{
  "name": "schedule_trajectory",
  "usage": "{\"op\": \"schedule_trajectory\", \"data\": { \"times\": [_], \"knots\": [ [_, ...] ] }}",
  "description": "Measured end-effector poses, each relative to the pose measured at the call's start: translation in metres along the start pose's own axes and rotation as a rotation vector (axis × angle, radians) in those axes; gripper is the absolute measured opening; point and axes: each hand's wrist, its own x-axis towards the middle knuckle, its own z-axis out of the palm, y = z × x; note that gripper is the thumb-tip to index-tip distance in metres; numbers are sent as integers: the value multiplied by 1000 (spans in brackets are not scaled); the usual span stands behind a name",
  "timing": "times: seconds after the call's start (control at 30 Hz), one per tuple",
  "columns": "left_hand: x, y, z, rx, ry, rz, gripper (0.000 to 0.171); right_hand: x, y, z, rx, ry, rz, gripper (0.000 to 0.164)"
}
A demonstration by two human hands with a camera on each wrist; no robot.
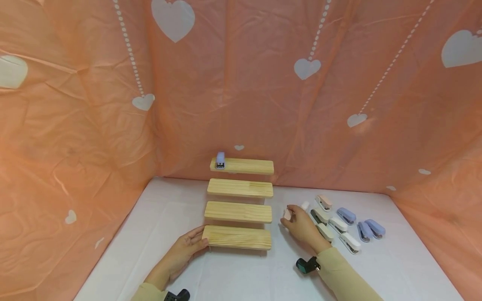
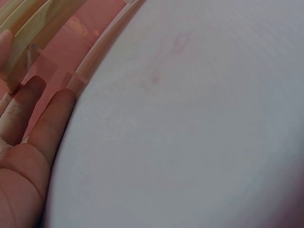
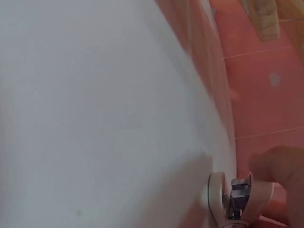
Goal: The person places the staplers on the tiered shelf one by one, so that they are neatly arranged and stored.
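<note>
A four-tier wooden display stand (image 1: 237,237) with clear legs stands in the middle of the table. At the left end of its lowest tier my left hand (image 1: 185,251) holds on, thumb on the wood and fingers beside the clear leg (image 2: 45,66). To the right of the stand, my right hand (image 1: 304,228) pinches a small pale pink stapler (image 1: 288,214). In the right wrist view that stapler (image 3: 260,197) shows its metal inner part, close over the table. One lavender stapler (image 1: 220,160) stands at the left end of the top tier.
Right of my right hand lie several mini staplers: a pink one (image 1: 324,202), a lavender one (image 1: 346,216), a white one (image 1: 350,243) and a cream one (image 1: 325,232) among them. Orange sheeting (image 1: 256,104) with white hearts encloses the white table (image 1: 124,267) at back and sides.
</note>
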Motion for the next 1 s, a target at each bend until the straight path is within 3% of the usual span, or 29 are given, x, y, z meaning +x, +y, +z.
{"op": "schedule_trajectory", "data": {
  "times": [0.3,0.67,1.0],
  "knots": [
    [0,-1,1,-5,-17,11,75,-2,1,2,-39,6,47,55],
    [0,1,1,-6,-4,3,76,-8,-3,0,43,40,111,64],
    [0,0,1,-5,2,-2,76,-10,-24,-30,154,145,-8,61]
  ]
}}
